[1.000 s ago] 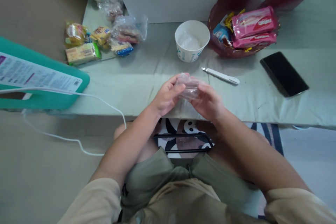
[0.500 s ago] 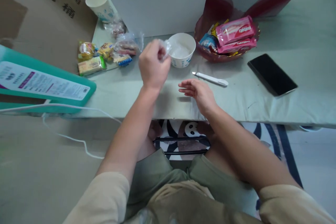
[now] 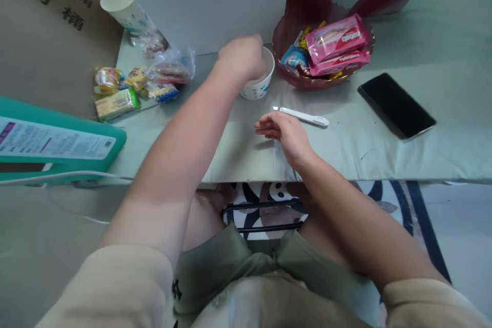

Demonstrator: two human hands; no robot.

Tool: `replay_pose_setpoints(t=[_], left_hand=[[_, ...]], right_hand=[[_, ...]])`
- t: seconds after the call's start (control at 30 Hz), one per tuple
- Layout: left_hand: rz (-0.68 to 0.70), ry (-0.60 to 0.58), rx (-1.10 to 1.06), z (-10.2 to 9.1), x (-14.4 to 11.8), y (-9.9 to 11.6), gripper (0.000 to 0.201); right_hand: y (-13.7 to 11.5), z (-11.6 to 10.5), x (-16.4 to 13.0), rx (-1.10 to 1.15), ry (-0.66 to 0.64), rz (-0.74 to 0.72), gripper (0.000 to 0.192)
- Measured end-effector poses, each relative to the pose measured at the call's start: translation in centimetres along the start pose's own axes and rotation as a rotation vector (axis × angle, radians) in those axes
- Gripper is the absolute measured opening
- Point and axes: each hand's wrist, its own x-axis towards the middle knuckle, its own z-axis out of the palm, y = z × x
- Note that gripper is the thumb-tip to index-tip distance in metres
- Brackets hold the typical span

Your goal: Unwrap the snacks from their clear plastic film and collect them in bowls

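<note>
Bowl (image 3: 257, 88), white paper, stands on the table (image 3: 384, 154) beside the red snack dish (image 3: 286, 69). Left hand (image 3: 242, 59) covers its rim, curled over the opening; finger state cannot be told. Right hand (image 3: 286, 133) rests nearby, fingers loosely apart, empty, just short of the white knife (image 3: 302, 116).

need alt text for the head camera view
A person's left hand reaches over a white paper bowl on a pale green table, while the right hand rests open near a white knife. Snack packets lie left, a phone right.
</note>
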Motion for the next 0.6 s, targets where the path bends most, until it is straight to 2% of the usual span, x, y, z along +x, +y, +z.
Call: replay_pose_setpoints(t=[0.07, 0.1, 0.13, 0.2, 0.23, 0.3, 0.37, 0.43, 0.57, 0.6], left_hand=[[0.045, 0.147, -0.081, -1.1, -1.2, -1.3, 0.012], [0.021, 0.202, -0.111, -1.4, -1.8, -2.7, 0.007], [-0.036, 0.275, -0.13, -1.6, -2.2, -4.4, 0.013], [-0.185, 0.381, -0.156, -1.7, -2.7, -8.8, 0.055], [-0.259, 0.407, -0.217, -1.7, -2.8, -11.1, 0.069], [-0.365, 0.306, -0.303, -1.6, -2.6, -15.4, 0.064], [-0.429, 0.264, -0.314, -1.6, -2.2, -18.4, 0.059], [-0.417, 0.283, -0.31, -1.6, -1.6, -20.0, 0.059], [-0.327, 0.338, -0.296, -1.2, -0.2, -21.7, 0.049], [-0.284, 0.399, -0.326, -1.0, 0.2, -22.3, 0.045]], right_hand=[[0.1, -0.1, 0.0, -0.005, 0.008, -0.006, 0.022], [0.2, 0.0, -0.1, -0.008, 0.01, -0.008, 0.022], [0.3, 0.0, -0.2, -0.012, 0.011, -0.011, 0.023], [0.5, 0.2, -0.4, -0.024, 0.015, -0.013, 0.023], [0.6, 0.3, -0.6, -0.033, 0.016, -0.01, 0.023], [0.9, 0.8, -0.8, -0.05, 0.012, -0.002, 0.023], [1.1, 1.3, -0.8, -0.052, 0.003, 0.004, 0.023], [1.4, 1.9, -0.7, -0.034, -0.01, 0.018, 0.024], [2.0, 2.7, 0.0, -0.002, -0.028, 0.072, 0.027], [2.0, 2.8, 0.1, -0.002, -0.028, 0.08, 0.028]])
